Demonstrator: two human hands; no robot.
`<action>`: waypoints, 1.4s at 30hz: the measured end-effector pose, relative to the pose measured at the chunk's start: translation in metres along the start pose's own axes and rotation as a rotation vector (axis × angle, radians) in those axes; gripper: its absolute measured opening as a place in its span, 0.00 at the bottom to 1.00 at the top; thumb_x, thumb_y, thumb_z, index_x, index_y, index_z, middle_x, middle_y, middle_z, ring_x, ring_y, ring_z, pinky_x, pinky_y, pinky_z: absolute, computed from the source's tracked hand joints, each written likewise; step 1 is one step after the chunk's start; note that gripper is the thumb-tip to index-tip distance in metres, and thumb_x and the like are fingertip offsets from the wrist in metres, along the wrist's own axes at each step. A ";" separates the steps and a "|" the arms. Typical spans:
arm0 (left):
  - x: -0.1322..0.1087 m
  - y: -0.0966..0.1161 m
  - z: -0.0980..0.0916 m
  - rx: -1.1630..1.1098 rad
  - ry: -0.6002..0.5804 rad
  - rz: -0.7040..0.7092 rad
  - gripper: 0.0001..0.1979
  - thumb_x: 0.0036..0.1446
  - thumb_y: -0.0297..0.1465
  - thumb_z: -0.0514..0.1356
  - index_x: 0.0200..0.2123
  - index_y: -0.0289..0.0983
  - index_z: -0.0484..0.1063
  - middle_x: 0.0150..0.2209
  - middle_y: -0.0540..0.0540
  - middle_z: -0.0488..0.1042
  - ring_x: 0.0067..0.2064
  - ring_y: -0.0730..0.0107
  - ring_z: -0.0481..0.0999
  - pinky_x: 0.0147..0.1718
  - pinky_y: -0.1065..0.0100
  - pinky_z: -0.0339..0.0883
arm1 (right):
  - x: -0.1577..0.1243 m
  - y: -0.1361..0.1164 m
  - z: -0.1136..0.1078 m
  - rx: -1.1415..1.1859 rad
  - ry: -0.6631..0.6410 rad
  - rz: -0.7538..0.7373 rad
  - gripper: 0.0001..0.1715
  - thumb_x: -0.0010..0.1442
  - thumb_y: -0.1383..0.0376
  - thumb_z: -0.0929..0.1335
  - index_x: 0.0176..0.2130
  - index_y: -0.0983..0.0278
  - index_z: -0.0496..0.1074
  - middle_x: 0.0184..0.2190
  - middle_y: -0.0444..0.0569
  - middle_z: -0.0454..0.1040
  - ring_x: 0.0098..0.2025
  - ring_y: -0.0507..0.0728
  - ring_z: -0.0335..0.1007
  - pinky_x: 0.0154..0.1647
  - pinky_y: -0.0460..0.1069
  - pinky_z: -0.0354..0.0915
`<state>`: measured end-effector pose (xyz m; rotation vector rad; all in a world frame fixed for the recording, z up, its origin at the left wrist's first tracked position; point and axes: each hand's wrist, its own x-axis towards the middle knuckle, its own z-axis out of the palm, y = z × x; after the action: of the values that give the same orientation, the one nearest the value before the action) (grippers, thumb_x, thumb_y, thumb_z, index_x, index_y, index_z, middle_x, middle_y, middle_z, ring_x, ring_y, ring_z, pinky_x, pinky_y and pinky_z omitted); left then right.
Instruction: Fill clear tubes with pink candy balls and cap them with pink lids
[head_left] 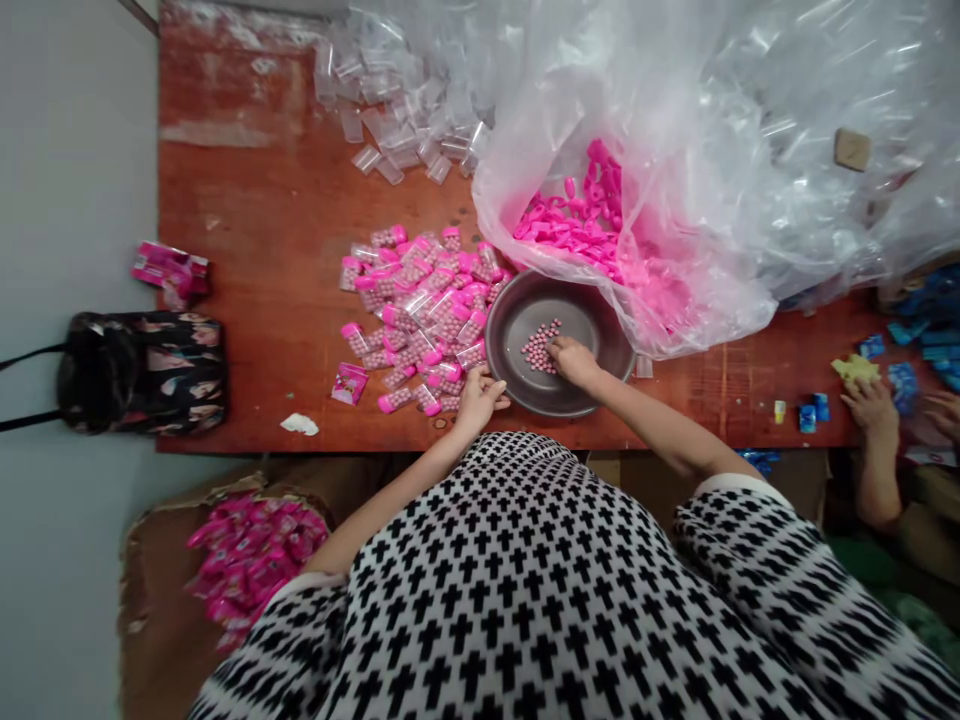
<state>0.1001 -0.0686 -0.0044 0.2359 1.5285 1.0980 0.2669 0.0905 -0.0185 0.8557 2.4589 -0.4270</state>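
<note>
A dark grey bowl (514, 385) stands at the table's front edge, with a small heap of pink beads (537, 352) on its bottom. My right hand (576, 362) reaches into the bowl, its fingers bunched together at the right side of the beads; the fingertips are partly hidden. Just outside the bowl's left rim is my left hand (480, 402), fingers apart and nothing visible in them. Beside it lies a pile of clear little bottles (431, 310) with pink caps, filled with pink beads. A small pink packet (349, 383) lies at the pile's lower left.
Behind the bowl, a clear plastic bag (697, 230) holds pink plastic pieces (574, 225). Empty clear tubes (405, 130) lie at the back. A black patterned bag (150, 370) sits left; a carton (150, 580) of pink packets is below. Another person's hand (874, 410) is far right.
</note>
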 end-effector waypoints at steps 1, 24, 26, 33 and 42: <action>0.000 0.000 0.000 0.003 -0.003 0.000 0.18 0.49 0.29 0.61 0.42 0.38 0.58 0.26 0.57 0.64 0.24 0.79 0.72 0.26 0.68 0.75 | 0.004 -0.009 0.000 0.007 0.004 -0.014 0.19 0.63 0.68 0.57 0.52 0.66 0.66 0.49 0.58 0.68 0.50 0.60 0.62 0.50 0.50 0.58; -0.004 0.038 -0.017 0.495 -0.001 0.498 0.18 0.53 0.32 0.59 0.48 0.36 0.70 0.44 0.42 0.76 0.41 0.64 0.77 0.44 0.62 0.70 | -0.015 -0.056 0.002 1.586 0.372 -0.064 0.30 0.44 0.61 0.72 0.47 0.63 0.66 0.44 0.49 0.71 0.44 0.55 0.71 0.48 0.52 0.68; 0.003 0.043 -0.007 0.424 -0.105 0.506 0.21 0.52 0.31 0.60 0.50 0.36 0.69 0.49 0.42 0.74 0.47 0.63 0.75 0.49 0.61 0.67 | -0.025 -0.060 -0.010 1.643 0.359 -0.074 0.29 0.44 0.58 0.72 0.46 0.62 0.67 0.43 0.47 0.72 0.40 0.55 0.72 0.45 0.53 0.71; 0.013 0.044 0.017 -0.007 -0.353 0.211 0.19 0.47 0.37 0.64 0.42 0.34 0.74 0.42 0.43 0.78 0.40 0.63 0.77 0.43 0.57 0.71 | -0.055 -0.059 -0.039 1.481 0.477 -0.050 0.29 0.45 0.56 0.73 0.47 0.61 0.70 0.38 0.46 0.75 0.35 0.54 0.74 0.41 0.52 0.72; 0.005 0.055 0.020 0.040 -0.487 0.157 0.25 0.40 0.39 0.68 0.43 0.34 0.74 0.42 0.42 0.78 0.41 0.61 0.77 0.47 0.56 0.70 | -0.074 -0.056 -0.026 1.364 0.652 0.021 0.15 0.48 0.56 0.72 0.33 0.62 0.72 0.26 0.42 0.73 0.29 0.52 0.72 0.34 0.48 0.70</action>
<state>0.0929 -0.0254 0.0349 0.6132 1.1088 1.0378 0.2721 0.0236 0.0511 1.6894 2.4321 -2.2287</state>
